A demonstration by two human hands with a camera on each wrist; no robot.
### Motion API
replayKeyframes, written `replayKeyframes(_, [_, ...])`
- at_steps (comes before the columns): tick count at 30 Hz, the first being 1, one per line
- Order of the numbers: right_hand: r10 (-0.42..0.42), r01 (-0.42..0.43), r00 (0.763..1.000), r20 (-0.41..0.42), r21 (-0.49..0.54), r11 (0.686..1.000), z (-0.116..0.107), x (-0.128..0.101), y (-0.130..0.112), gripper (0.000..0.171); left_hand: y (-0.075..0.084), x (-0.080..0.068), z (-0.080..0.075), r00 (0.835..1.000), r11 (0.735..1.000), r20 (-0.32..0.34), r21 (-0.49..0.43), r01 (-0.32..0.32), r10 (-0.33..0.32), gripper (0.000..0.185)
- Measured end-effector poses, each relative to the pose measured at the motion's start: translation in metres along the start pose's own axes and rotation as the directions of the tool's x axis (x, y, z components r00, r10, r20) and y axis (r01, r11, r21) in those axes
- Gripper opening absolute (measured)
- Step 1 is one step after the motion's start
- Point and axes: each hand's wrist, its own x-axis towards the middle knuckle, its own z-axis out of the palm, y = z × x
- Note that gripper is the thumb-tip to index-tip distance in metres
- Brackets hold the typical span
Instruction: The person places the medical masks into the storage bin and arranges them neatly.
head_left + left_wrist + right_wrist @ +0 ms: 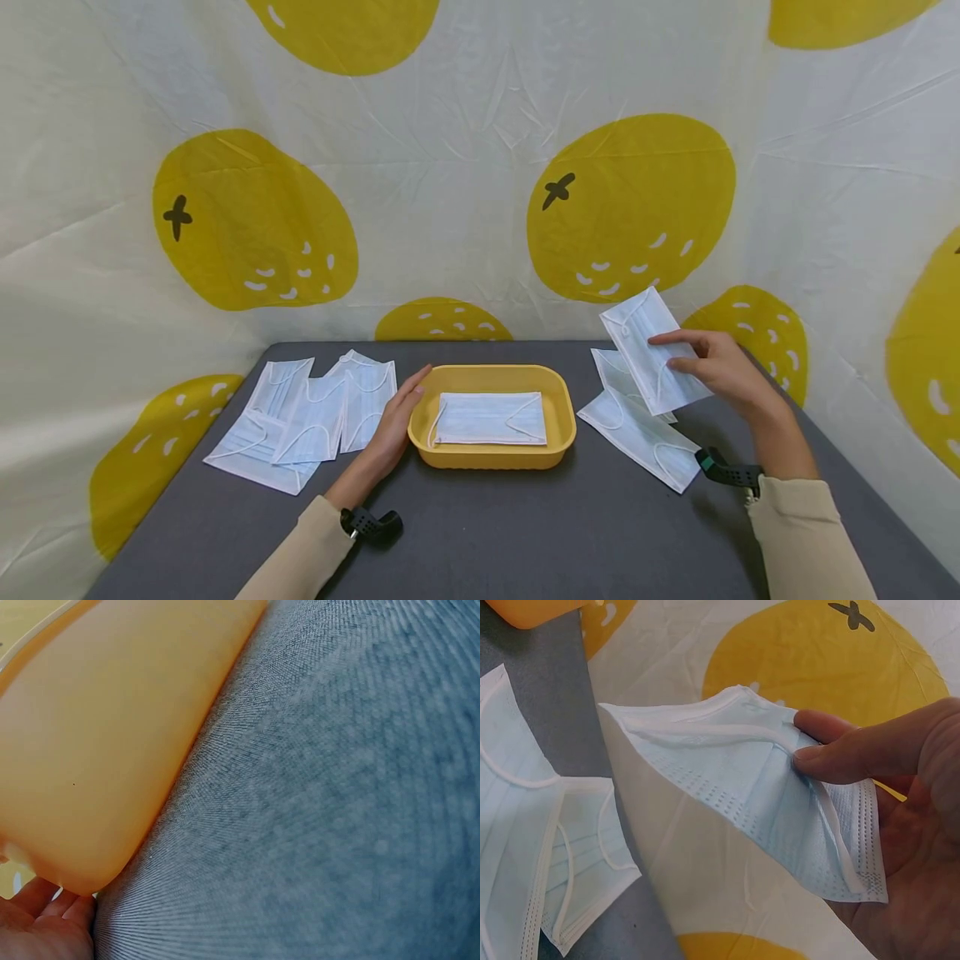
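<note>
- The right hand (726, 372) pinches one blue face mask (636, 352) between thumb and fingers, close to one end. The mask is thin and soft, so a light pinch is likely enough.
- That mask is up in the air, tilted, above two more masks (641, 439) on the right. Lifted like this, it is clear of them.
- The left hand (392, 427) rests against the left end of the yellow tray (491, 457). Its fingers look loose and grip nothing; they just touch the side, maybe to stop the tray from sliding.
- The tray sits in the middle of the dark worktop (525, 542), between the two groups of masks, perhaps so either hand can reach it.
- One mask (487, 418) lies flat inside the tray. Its long side runs the same way as the tray's long side, so it fits without bending.
- More masks (311, 417) lie on the left, spread out and partly on top of each other, with their ear loops showing.
</note>
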Motion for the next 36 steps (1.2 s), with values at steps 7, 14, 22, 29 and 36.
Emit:
replayKeyframes(7, [-0.012,0.012,1.0,0.005,-0.011,1.0,0.001,0.0,-0.005,0.037,0.0,0.0,0.001,1.0,1.0,0.0,-0.01,-0.012,0.012,0.05])
replayKeyframes(14, [-0.045,0.046,0.999,0.016,-0.024,0.999,0.002,-0.001,-0.013,0.036,-0.001,0.0,0.001,1.0,1.0,0.0,-0.003,-0.008,0.008,0.049])
replayKeyframes(22, [-0.074,0.075,0.997,0.025,-0.04,0.996,0.007,-0.001,-0.02,0.034,0.001,-0.002,0.0,1.0,1.0,0.001,-0.003,-0.012,0.012,0.049])
replayKeyframes(29, [-0.122,0.123,0.992,0.038,-0.022,0.992,0.013,0.001,-0.026,0.032,0.0,-0.001,0.0,1.0,1.0,0.0,-0.011,-0.009,0.009,0.049])
replayKeyframes(36, [-0.128,0.13,0.99,0.052,-0.034,0.991,0.017,0.002,-0.029,0.031,0.0,-0.001,0.0,1.0,1.0,0.003,-0.001,-0.005,0.005,0.049])
